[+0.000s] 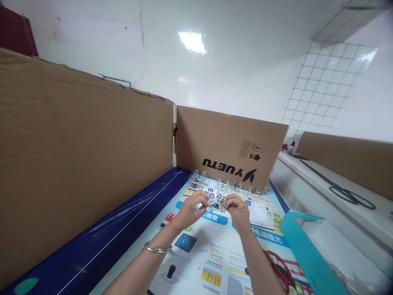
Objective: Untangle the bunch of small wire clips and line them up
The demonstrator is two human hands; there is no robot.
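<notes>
**Clear Piece Spanned the Gap Between Two Pinching Hands**

A small clear piece (pixel 216 203) sat between a person's two bare hands, lifted above a brightly printed sheet (pixel 199 268) on the work surface. The left hand (pixel 194 208) pinched one end between thumb and fingers; the right hand (pixel 240 211) pinched the other, its fingertips likewise drawn together with no evident gap. Neither hand was nearer: the piece lay directly inward from each grip, to the right of the left fingertips and to the left of the right ones. Its longer direction appeared to run from hand to hand, across the person's view, though its transparency blurred its outline and left its exact form hard to tell. Beyond the hands, a row of similar clear pieces (pixel 227 186) lay along the foot of a cardboard panel (pixel 227 139), well apart from both grips. A silvery bangle (pixel 157 248) circled the left wrist, and a turquoise box (pixel 302 246) stood to the right of the right forearm.
</notes>
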